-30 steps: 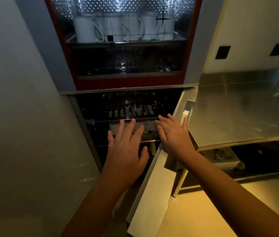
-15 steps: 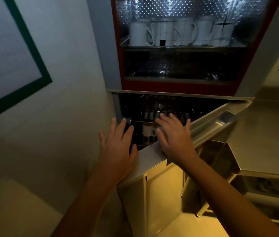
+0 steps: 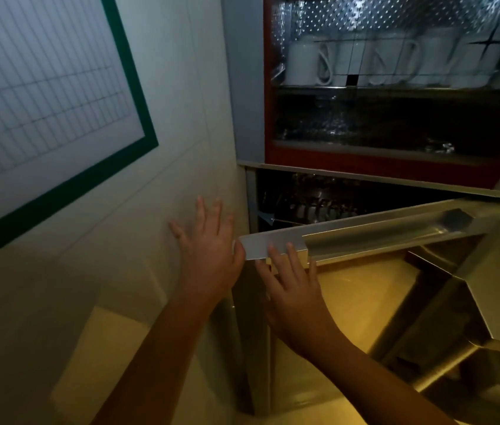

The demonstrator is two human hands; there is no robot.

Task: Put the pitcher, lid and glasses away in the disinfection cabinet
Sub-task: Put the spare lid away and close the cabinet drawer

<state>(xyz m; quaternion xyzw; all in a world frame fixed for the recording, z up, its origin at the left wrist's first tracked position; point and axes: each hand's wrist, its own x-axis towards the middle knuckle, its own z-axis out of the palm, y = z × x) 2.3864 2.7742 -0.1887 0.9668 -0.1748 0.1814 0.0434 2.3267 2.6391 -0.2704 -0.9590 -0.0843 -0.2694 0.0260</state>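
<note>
Door (image 3: 365, 231), centre frame: ajar on cabinet (image 3: 395, 162). Left hand (image 3: 208, 256), fingers spread, at its free edge; right hand (image 3: 291, 283) flat against it. Glasses (image 3: 311, 208) dim inside; pitcher, lid unseen. Risk: left thumb pinched at jamb.

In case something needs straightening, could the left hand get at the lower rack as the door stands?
Probably not: the steel door is swung almost across the lower rack, leaving the left hand only a slim gap.
</note>
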